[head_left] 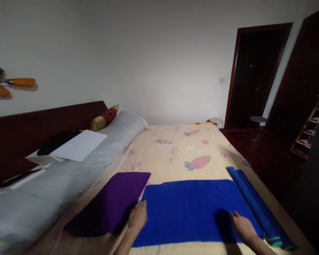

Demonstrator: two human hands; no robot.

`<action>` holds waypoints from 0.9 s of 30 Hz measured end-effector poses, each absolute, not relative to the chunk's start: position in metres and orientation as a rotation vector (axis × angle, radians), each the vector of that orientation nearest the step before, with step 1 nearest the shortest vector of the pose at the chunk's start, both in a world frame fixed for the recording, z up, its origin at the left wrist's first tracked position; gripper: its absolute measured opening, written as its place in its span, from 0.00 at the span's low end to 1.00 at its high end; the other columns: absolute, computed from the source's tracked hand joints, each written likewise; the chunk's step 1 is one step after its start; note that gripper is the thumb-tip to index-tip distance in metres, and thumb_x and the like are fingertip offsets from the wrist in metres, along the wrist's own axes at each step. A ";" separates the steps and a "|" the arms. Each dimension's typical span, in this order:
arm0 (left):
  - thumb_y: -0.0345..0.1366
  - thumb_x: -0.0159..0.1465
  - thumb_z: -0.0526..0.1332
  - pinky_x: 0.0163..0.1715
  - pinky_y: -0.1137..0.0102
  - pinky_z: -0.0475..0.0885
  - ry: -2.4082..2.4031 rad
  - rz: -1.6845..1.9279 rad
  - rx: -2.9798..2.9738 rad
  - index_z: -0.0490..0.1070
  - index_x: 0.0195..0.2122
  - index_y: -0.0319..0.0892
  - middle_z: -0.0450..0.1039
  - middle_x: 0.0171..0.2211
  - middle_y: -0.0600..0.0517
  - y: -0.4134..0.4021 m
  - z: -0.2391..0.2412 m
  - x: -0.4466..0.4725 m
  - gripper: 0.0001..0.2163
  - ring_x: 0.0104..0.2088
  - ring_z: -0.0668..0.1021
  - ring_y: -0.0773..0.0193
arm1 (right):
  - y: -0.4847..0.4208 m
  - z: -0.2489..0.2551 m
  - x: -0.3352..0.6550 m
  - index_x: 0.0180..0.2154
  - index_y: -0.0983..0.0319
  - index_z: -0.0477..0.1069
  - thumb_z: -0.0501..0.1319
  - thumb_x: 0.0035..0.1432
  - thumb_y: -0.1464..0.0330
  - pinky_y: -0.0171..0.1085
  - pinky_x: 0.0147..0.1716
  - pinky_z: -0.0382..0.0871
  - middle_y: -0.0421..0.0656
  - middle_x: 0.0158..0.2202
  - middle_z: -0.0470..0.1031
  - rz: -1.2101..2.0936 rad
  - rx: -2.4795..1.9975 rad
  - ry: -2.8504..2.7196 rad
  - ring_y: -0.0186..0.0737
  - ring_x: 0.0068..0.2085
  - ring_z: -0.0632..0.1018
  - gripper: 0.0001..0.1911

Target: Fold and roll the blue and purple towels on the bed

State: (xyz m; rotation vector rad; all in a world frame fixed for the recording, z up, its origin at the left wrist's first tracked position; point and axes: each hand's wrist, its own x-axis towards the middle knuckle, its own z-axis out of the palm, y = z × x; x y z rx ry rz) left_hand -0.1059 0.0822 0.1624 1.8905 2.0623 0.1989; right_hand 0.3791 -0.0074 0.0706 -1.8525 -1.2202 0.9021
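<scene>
A blue towel [186,209] lies spread flat on the patterned bed sheet [175,141]. At its left edge is my left hand [138,215], its fingers curled closed on the border of the cloth. My right hand [243,226] is over the right part of the same towel, with fingers bent inward; whatever they hold, if anything, is hidden. A dark shadow falls on the towel beside that hand. To the left lies a purple towel [114,198], flat, partly behind my left forearm. Rolled blue towels [257,209] with green edging rest along the right side.
A long grey bolster [77,180] runs along the headboard [53,117], with a white flat box [81,145] on it and a red and gold cushion [105,118] behind. Stools [216,120] stand beyond the bed. A shoe rack [308,131] is at right.
</scene>
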 end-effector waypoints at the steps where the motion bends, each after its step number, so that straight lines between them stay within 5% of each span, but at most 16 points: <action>1: 0.27 0.61 0.55 0.60 0.56 0.56 2.000 0.183 1.959 0.64 0.59 0.38 0.62 0.61 0.38 0.086 0.156 -0.081 0.23 0.63 0.61 0.50 | 0.006 0.071 0.355 0.32 0.53 0.77 0.62 0.37 0.69 0.44 0.54 0.62 0.46 0.43 0.80 0.918 -1.788 -1.315 0.53 0.50 0.76 0.14; 4: 0.30 0.63 0.50 0.63 0.60 0.52 1.882 0.178 2.090 0.52 0.65 0.41 0.49 0.67 0.45 0.084 0.121 -0.002 0.27 0.67 0.52 0.57 | 0.037 0.054 0.278 0.50 0.49 0.72 0.58 0.48 0.66 0.45 0.62 0.51 0.37 0.60 0.66 0.848 -1.618 -1.634 0.50 0.61 0.65 0.25; 7: 0.32 0.64 0.45 0.65 0.57 0.48 1.807 0.157 2.197 0.45 0.67 0.42 0.41 0.68 0.50 0.069 0.067 0.054 0.28 0.67 0.46 0.58 | 0.049 0.021 0.220 0.60 0.44 0.60 0.52 0.58 0.65 0.51 0.63 0.49 0.32 0.65 0.55 0.682 -1.650 -1.814 0.49 0.65 0.57 0.28; 13: 0.33 0.66 0.44 0.63 0.51 0.54 1.733 0.308 2.390 0.40 0.65 0.55 0.44 0.67 0.58 0.051 -0.008 0.064 0.26 0.65 0.55 0.57 | 0.043 -0.026 0.195 0.63 0.52 0.53 0.45 0.64 0.57 0.55 0.63 0.50 0.40 0.66 0.51 0.382 -1.721 -1.993 0.49 0.66 0.55 0.27; 27: 0.35 0.68 0.45 0.63 0.53 0.55 1.742 0.371 2.433 0.39 0.65 0.55 0.46 0.67 0.56 0.050 -0.004 0.062 0.26 0.65 0.57 0.59 | 0.039 -0.008 0.195 0.64 0.54 0.51 0.40 0.66 0.54 0.54 0.63 0.51 0.41 0.66 0.47 0.286 -1.824 -2.075 0.47 0.66 0.54 0.28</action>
